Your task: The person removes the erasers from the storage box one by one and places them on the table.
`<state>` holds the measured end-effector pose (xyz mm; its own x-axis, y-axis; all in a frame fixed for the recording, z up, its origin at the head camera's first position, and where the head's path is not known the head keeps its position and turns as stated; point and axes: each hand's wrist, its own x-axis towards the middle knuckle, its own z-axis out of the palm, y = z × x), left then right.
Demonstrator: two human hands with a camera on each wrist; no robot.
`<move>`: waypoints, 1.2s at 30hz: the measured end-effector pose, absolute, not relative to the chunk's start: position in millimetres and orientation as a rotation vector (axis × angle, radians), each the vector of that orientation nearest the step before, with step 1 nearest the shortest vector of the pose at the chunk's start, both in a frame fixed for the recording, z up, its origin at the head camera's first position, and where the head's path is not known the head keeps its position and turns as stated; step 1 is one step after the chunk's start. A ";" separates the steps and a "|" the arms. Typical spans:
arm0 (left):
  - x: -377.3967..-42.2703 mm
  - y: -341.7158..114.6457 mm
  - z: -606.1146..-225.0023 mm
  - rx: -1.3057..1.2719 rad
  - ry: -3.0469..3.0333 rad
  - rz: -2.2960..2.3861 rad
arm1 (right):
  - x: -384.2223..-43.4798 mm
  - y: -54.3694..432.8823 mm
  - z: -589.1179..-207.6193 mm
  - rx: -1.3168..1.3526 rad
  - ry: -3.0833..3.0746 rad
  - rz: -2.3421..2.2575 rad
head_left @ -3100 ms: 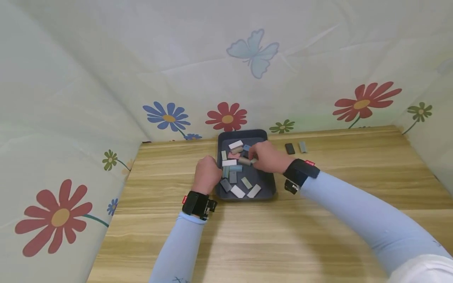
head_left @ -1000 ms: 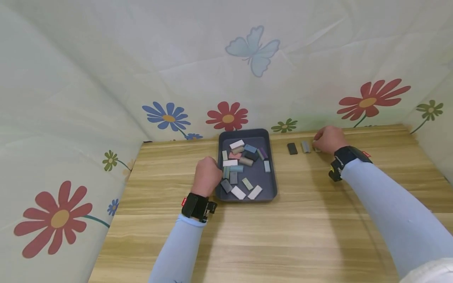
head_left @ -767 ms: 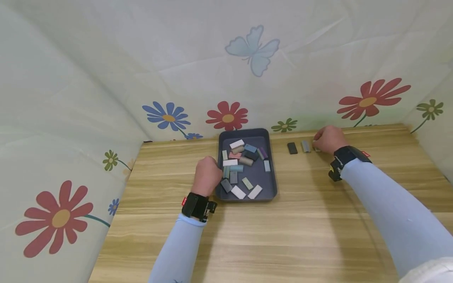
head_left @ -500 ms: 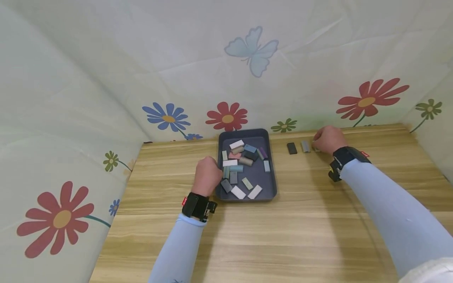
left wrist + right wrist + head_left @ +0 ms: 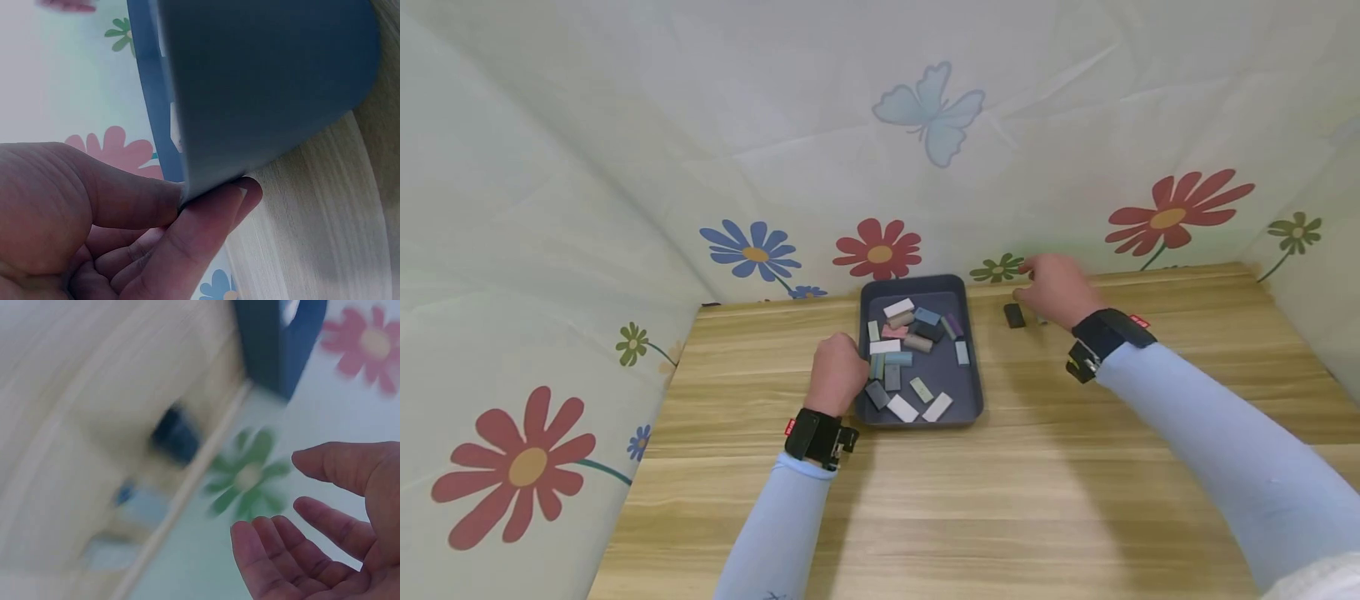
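My left hand (image 5: 837, 375) pinches the left edge of a dark blue-grey tray (image 5: 947, 379). In the left wrist view, thumb and fingers of that hand (image 5: 125, 206) grip the rim of the tray wall (image 5: 269, 81). Several small rectangular blocks, white, grey, blue, pink and tan, lie scattered inside. To the tray's right, my right hand (image 5: 1058, 290) is raised over the table with thumb and fingers apart, holding nothing. A black block (image 5: 1014, 316) lies near its fingertips. Blurred in the right wrist view are the dark block (image 5: 176, 434), a grey block (image 5: 144, 503) and a pale block (image 5: 111, 551).
The wooden table (image 5: 925, 517) meets a pale cloth wall (image 5: 805, 167) printed with flowers and a butterfly just behind the tray. Similar cloth stands at the left and right.
My right hand went from the tray to the row of blocks on the right, set a pale block there, and has now moved back leftward, fingers apart. My left hand stays on the tray.
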<state>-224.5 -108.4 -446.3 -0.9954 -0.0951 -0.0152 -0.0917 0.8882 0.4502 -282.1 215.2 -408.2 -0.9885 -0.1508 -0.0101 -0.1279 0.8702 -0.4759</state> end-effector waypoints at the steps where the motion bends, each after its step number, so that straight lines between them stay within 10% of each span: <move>1: -224.5 -108.5 -446.2 0.153 -3.047 -0.730 | -281.3 205.9 -405.0 -0.269 2.991 -0.754; 17: -226.8 -111.9 -446.7 0.176 -3.070 -0.795 | -267.1 75.8 -409.7 -0.705 2.823 -0.548; 36: -227.8 -111.9 -444.9 0.199 -3.084 -0.830 | -270.9 54.8 -438.2 -0.659 2.794 -0.429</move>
